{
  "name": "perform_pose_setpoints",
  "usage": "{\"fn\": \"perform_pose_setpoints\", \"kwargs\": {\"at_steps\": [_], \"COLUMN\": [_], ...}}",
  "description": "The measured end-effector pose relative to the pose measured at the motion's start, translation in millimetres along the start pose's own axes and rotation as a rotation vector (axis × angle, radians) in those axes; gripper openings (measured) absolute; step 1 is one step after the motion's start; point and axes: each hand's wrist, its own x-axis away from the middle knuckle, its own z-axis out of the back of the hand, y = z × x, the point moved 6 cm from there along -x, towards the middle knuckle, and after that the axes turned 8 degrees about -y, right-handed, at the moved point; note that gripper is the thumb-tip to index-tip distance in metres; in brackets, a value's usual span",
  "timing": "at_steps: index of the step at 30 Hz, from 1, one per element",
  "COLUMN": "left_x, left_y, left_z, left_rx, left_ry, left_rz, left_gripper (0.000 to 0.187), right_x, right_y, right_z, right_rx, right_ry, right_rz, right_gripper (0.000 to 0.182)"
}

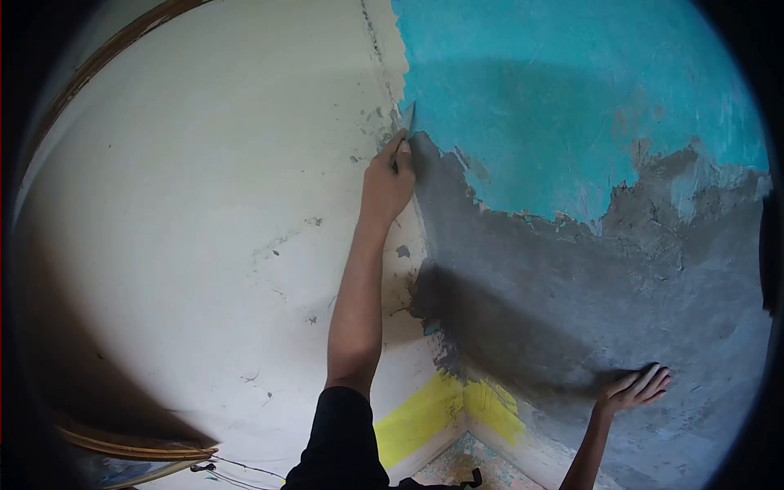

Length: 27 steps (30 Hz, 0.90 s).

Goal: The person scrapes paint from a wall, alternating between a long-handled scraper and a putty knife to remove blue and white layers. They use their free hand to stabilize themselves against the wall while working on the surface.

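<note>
My left hand (389, 181) is raised at the corner of the two walls, its fingers closed around the handle of a scraper (410, 116). The scraper's thin metal blade points up and meets the ragged edge of the turquoise paint (539, 114); most of the handle is hidden in the fist. Lower down at the right, my right hand (634, 389) rests on the bare grey wall surface (563, 286) with its fingers stretched out and nothing in it.
To the left runs a cream wall (204, 188) with chips and stains. A yellow band (420, 416) crosses the low corner, above a floor (465, 461) strewn with paint flakes. Wooden curved strips (139, 443) and wires lie at the lower left.
</note>
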Motion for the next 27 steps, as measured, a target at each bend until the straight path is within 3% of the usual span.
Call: {"fn": "perform_pose_setpoints", "kwargs": {"at_steps": [8,10,16,20,25,27], "left_x": [0,-14,-4,-31,-7,-22], "left_y": [-11,-6,-17,-4,-19,-11], "left_z": [1,9,8,23,20,24], "left_rx": [-0.099,-0.124,-0.097,-0.181,-0.170,-0.160], "left_ry": [-0.063,-0.011,-0.036,0.084,-0.109,-0.074], "left_rz": [0.026,-0.091,-0.063,-0.195,-0.063,-0.122], "left_gripper": [0.042,0.041,0.041,0.037,0.037,0.037], "right_x": [-2,1,-4,-1,-4,0], "right_y": [-2,1,0,-1,-4,-5], "right_z": [1,-4,2,-3,0,-3], "right_rx": [0.015,0.020,0.026,0.018,0.016,0.013], "right_ry": [0.050,0.008,-0.010,0.018,0.012,0.029], "right_rz": [0.024,-0.011,0.012,-0.018,0.008,-0.015], "right_gripper": [0.046,0.048,0.048,0.048,0.049,0.049]}}
